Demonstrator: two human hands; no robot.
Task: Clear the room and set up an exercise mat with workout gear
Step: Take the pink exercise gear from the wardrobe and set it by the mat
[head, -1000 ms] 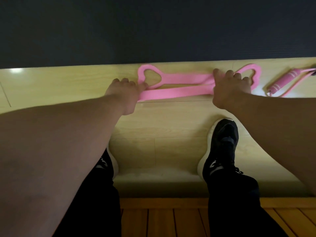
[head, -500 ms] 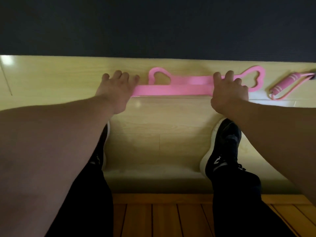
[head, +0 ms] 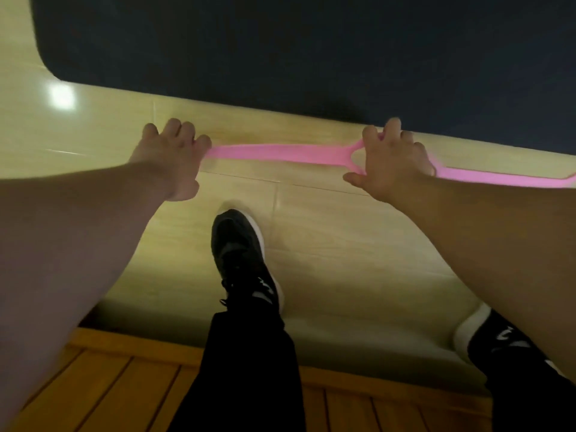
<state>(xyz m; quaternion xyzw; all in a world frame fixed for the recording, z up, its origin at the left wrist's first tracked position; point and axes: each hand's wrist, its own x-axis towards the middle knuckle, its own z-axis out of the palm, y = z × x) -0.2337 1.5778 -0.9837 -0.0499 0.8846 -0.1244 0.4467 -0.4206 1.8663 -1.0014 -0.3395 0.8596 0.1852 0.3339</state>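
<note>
Two hands: my left hand and right hand each hold the pink band.
Band: just beside the dark mat.
Tip: I lay it flat, no twist.

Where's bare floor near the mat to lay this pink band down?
The pale floor left of the left hand, beside the dark mat, is bare. So is the patch between the shoes. The strip under the stretched pink band and right hand is crowded.

Dim scene, glare spot glowing on the floor at upper left, motion blur smearing, wide-angle edges bending
</note>
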